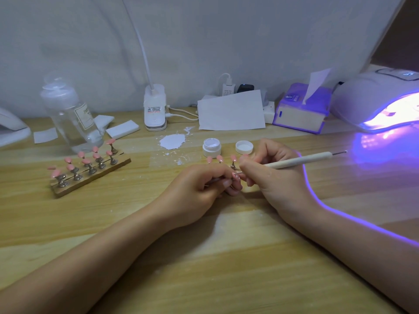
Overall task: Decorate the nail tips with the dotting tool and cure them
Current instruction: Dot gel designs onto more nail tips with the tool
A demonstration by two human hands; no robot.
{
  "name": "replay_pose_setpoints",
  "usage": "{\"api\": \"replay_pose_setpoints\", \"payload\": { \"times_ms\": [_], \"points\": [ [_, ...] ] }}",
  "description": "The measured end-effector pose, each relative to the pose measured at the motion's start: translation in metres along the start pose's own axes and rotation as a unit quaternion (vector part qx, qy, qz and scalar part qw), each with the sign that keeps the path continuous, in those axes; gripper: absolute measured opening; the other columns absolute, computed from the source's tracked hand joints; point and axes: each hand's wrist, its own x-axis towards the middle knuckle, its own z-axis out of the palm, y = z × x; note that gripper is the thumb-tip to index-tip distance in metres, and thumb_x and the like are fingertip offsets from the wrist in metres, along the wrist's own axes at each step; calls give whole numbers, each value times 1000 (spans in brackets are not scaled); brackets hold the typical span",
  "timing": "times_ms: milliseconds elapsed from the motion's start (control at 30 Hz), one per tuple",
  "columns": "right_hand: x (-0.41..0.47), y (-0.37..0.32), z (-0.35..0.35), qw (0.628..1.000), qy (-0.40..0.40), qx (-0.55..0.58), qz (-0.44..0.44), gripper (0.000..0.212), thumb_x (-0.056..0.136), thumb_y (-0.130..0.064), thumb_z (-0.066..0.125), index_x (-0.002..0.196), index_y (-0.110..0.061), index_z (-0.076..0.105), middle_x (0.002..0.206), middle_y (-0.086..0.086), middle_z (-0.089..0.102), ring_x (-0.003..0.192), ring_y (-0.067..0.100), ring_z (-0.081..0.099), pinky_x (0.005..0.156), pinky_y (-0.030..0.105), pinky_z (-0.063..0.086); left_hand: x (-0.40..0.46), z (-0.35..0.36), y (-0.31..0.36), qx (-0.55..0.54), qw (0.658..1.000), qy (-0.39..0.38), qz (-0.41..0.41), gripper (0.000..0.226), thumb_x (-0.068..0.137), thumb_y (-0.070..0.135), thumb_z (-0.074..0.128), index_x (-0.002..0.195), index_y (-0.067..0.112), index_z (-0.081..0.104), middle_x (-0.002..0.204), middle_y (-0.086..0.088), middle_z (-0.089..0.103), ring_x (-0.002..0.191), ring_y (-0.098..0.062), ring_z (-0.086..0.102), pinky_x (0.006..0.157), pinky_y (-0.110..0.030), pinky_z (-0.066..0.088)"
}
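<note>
Nail tip (pixel 235 175) on its small metal stand sits at centre of the table (pixel 204 257), pinched between the curled fingers of the left hand (pixel 204 189). Right hand (pixel 267 171) grips the dotting tool (pixel 301 160) like a pen, working end touching or just above the tip; which, cannot tell. Any marks on the tip are too small to read.

Three more pink tips (pixel 219 158) stand just beyond the hands. Rack of pink tips (pixel 86 168) at left appears plain, judged untouched. Open gel pot (pixel 212 147) and its lid (pixel 244 147) lie just past the hands. Curing lamp (pixel 381 103), far right, glows violet; contents unreadable. Judgement: early in decorating, most tips and their curing remain.
</note>
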Motion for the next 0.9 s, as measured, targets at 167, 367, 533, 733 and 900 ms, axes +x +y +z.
{"api": "replay_pose_setpoints", "payload": {
  "times_ms": [167,367,533,733,900],
  "points": [
    [0,1,-1,1000,3,-3,3,36,75,14,55,52,-7,38,36,-6,45,35,1,44,44,15,41,0,0,-1,-1,1000,-1,-1,28,91,-5,44,83,16,61,80,3,65,76,9,61,68,-3,39],
    [0,2,0,1000,6,-5,4,36,76,13,55,52,-8,37,35,-7,45,35,1,44,47,18,43,0,0,-1,5,1000,1,2,25,91,-5,45,84,13,62,79,5,65,75,8,61,68,-4,39],
    [0,2,-1,1000,2,-1,1,37,76,14,54,52,-8,37,35,-7,46,34,1,45,44,13,42,0,0,-2,8,1000,2,3,27,91,-5,45,83,15,62,79,10,65,75,8,61,68,-4,40],
    [0,2,-1,1000,5,0,2,38,76,14,55,52,-8,36,35,-6,45,34,1,45,46,17,44,0,0,-3,21,1000,3,4,25,91,-4,46,84,13,63,79,6,66,77,6,62,69,-6,41],
    [0,3,-1,1000,6,-4,2,39,76,13,55,51,-9,36,35,-7,46,34,1,44,45,16,42,1,0,-3,20,1000,7,4,24,91,-4,46,84,10,64,79,10,65,76,4,63,68,-6,41]
  ]
}}
